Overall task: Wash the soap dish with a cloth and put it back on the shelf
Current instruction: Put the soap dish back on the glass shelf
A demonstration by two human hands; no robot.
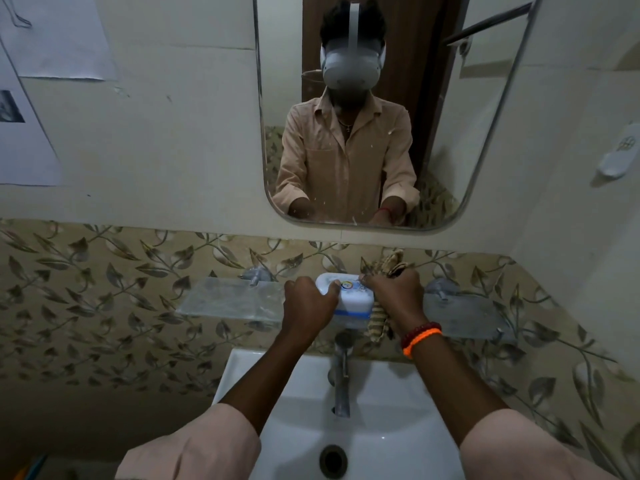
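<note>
White dish: soap dish [348, 295] sits lengthwise between your hands, over the glass shelf [228, 299].
Grip: left hand [309, 301] clamps its left end; right hand [393, 292] pinches the right end, cloth [379, 323] bunched inside.

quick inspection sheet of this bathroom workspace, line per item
surface: glass shelf on the wall above the white sink; tap at the sink's middle
job's things: soap dish, white and blue, lid on, at shelf level; cloth, patterned, beside it
clutter: nothing seen
grippers: left hand grips the dish; right hand holds the cloth and touches the dish
cables: nothing seen
surroundings: mirror, leaf-pattern tiles, papers on the wall, white hook
</note>
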